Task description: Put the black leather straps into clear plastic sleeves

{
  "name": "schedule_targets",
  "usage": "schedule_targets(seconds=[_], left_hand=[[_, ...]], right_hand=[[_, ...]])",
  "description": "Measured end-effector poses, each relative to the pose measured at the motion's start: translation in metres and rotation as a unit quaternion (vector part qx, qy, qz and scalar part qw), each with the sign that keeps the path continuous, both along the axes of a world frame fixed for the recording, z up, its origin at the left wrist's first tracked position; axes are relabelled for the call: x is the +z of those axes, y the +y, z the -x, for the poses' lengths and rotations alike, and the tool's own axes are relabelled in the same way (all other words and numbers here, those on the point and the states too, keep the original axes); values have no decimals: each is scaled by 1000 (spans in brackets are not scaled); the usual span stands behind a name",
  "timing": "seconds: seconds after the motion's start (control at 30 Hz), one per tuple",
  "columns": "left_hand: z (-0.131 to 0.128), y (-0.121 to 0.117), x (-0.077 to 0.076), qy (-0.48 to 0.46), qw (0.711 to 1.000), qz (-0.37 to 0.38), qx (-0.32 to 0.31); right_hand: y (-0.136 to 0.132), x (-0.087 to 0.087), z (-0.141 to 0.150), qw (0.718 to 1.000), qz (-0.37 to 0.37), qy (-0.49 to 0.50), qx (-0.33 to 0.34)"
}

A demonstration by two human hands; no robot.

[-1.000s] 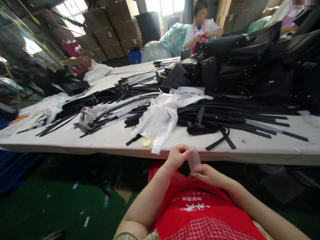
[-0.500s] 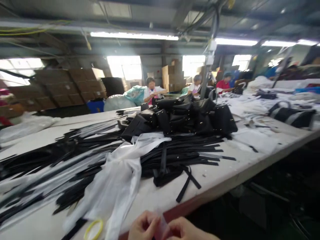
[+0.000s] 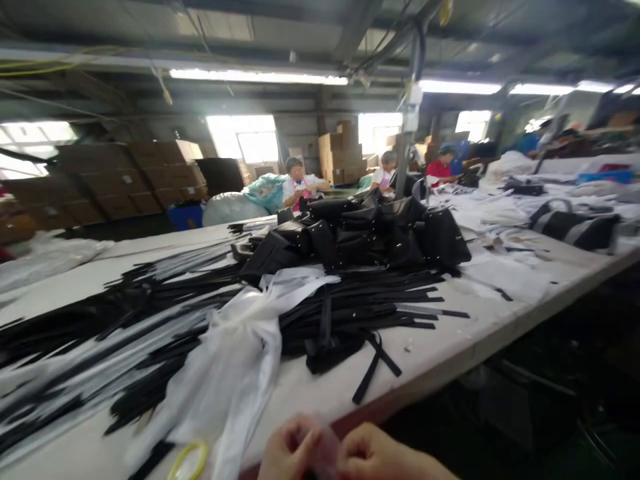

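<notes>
At the bottom edge, close to the front of the table, my left hand (image 3: 289, 451) has its fingers closed on a thin translucent plastic film (image 3: 325, 450). My right hand (image 3: 385, 455) pinches the other side of that film, level with the left. Something dark shows low between the hands, too little of it to name. Just beyond them lies a crumpled white plastic bag (image 3: 240, 347) on top of black straps (image 3: 360, 307). A yellow ring (image 3: 189, 461) sits on the table left of my left hand.
The white table (image 3: 440, 360) slants away to the right. A heap of black leather-like pieces (image 3: 350, 233) stands behind the straps. Two short black strips (image 3: 377, 367) cross near the front edge. Several people (image 3: 303, 187) work across the table; cardboard boxes (image 3: 110, 177) are stacked behind.
My right hand has shifted slightly to the right and up, its fingers curled tighter. The film still spans both hands. The view has turned a little to the right.
</notes>
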State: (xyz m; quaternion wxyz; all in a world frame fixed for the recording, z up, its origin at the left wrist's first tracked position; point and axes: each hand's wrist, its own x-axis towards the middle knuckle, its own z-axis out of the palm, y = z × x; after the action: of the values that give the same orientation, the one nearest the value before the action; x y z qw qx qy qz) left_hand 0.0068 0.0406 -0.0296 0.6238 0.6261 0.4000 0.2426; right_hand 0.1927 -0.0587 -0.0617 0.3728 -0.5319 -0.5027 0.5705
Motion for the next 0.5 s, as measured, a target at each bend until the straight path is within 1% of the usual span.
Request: schedule_targets(seconds=[0.03, 0.07, 0.13, 0.17, 0.23, 0.37, 0.5], left_hand=[[3, -1, 6, -14, 1000, -12, -21], [6, -1, 11, -17, 999, -25, -26], [10, 0, 19, -1, 998, -55, -32], [11, 1, 21, 17, 996, -73, -40], [12, 2, 20, 33, 996, -76, -31], [9, -2, 14, 17, 999, -29, 0], [1, -6, 10, 2, 999, -42, 7]], right_hand=[[-3, 1, 3, 1000, -2, 14, -1], [-5, 4, 5, 1000, -10, 24, -3], [-6, 8, 2, 999, -18, 36, 13], [-6, 10, -1, 999, -18, 40, 22], [-4, 11, -7, 998, -6, 49, 41], [-3, 13, -11, 997, -5, 37, 60], [-2, 10, -7, 997, -22, 44, 53]])
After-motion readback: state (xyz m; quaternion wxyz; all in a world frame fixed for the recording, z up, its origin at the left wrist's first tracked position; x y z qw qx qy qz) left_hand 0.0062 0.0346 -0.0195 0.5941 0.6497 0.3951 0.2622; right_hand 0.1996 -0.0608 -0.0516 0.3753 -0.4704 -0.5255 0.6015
